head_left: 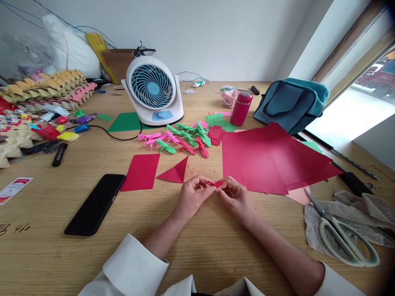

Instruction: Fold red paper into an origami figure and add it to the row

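Observation:
Between my two hands is a small piece of folded red paper (218, 183), pinched over the middle of the table. My left hand (194, 192) grips its left end with thumb and fingers closed. From the other side my right hand (235, 196) holds the paper the same way; the fingers hide much of it. Just beyond lie a red paper triangle (174, 172) with a crease and a flat red sheet (141, 172). Farther back is a pile of folded pink, green and red paper pieces (185, 137).
Large red sheets (256, 160) lie to the right, near scissors (336, 230) on a crumpled cloth. A phone (95, 205) rests at left. Behind stand a white fan (154, 88), a red flask (242, 109) and a blue bag (286, 105). Egg trays (46, 98) line the left.

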Demonstrator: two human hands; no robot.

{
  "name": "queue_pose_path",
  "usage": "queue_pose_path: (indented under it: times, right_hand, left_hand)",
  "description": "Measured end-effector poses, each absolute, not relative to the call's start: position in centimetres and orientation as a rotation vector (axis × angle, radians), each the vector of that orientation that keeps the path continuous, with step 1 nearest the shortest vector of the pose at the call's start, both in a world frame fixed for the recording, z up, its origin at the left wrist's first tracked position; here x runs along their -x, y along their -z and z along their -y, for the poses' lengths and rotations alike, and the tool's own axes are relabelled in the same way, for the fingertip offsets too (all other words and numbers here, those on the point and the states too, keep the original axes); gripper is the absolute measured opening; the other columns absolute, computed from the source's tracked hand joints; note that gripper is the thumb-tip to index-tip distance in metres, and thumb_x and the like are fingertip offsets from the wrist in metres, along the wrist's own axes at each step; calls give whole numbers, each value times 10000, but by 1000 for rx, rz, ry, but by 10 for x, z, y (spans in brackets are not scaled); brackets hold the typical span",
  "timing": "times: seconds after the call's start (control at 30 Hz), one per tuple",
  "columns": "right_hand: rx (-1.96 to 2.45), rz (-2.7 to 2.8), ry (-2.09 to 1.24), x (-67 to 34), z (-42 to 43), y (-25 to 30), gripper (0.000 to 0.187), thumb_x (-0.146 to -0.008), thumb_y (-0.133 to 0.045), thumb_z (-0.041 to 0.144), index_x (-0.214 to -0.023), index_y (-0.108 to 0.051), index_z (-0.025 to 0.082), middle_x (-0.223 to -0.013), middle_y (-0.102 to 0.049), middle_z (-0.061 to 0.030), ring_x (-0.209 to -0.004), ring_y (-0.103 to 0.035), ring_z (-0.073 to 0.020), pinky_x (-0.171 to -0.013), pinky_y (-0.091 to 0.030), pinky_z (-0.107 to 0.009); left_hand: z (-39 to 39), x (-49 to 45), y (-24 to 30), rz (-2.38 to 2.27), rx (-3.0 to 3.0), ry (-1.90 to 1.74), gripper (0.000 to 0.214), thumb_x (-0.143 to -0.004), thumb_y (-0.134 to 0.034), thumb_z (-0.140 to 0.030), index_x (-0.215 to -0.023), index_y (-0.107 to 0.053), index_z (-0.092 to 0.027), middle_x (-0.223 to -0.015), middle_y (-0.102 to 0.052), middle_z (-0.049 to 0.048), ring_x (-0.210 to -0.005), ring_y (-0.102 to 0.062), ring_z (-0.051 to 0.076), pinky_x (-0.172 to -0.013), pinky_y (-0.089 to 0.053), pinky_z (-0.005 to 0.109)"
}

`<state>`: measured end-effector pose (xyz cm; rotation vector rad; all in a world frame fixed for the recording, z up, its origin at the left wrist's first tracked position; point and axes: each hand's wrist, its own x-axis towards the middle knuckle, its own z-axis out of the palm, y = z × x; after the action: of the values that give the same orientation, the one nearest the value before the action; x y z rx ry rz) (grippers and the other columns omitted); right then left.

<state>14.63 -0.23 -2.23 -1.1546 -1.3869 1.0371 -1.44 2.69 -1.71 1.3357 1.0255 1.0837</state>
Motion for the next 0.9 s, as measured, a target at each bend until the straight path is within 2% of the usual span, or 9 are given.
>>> queue_pose_path:
  times: [0.13, 0.3, 0.4, 0.57, 0.77, 0.9]
  right_hand:
    - [1198, 1407, -1006, -146, 4, 20, 266, -853, -679, 421, -718, -590, 210, -810, -538, -31, -729, -516, -170, -654, -427, -288]
    - [1150, 1372, -1077, -145, 3, 20, 182, -859, -682, 390, -848, -631, 215, -849, -586, -31, -761, -542, -166, -694, -449, -285]
    - [1150, 1359, -1102, -145, 3, 21, 196, -859, -681, 382, -809, -620, 203, -808, -582, -23, -736, -532, -157, -677, -438, -279]
    - [1169, 1385, -1079, -145, 6, 20, 201, -860, -674, 373, -788, -612, 195, -796, -581, -20, -727, -533, -155, -675, -438, -280]
    - [1132, 1358, -1100, -144, 7, 17, 227, -848, -686, 383, -759, -592, 196, -775, -558, -10, -704, -521, -146, -647, -426, -270]
    - [1129, 1362, -1094, -144, 5, 20, 234, -845, -689, 396, -760, -600, 197, -791, -569, -18, -730, -535, -157, -683, -447, -288]
  left_hand:
    - [-26, 14, 17, -1029, -1324, -1074, 177, -754, -761, -316, -797, -682, -163, -797, -693, 17, -755, -615, 140, -736, -481, 250]
    - [-25, 13, 9, -1010, -1137, -1111, 173, -747, -758, -290, -773, -650, -158, -774, -683, -1, -752, -614, 125, -752, -474, 237]
    - [-24, 13, 6, -971, -1097, -1096, 187, -733, -778, -283, -770, -643, -159, -773, -681, -9, -762, -613, 119, -755, -469, 226]
    - [-24, 13, 2, -870, -1012, -1012, 277, -682, -834, -286, -907, -723, -167, -757, -700, -11, -776, -640, 128, -798, -493, 243]
    - [-24, 12, 1, -869, -919, -1018, 220, -621, -875, -278, -714, -723, -150, -783, -742, 12, -779, -653, 132, -785, -507, 241]
    - [-24, 12, 1, -898, -939, -1029, 237, -612, -881, -284, -721, -720, -148, -753, -733, -1, -743, -647, 120, -752, -506, 229]
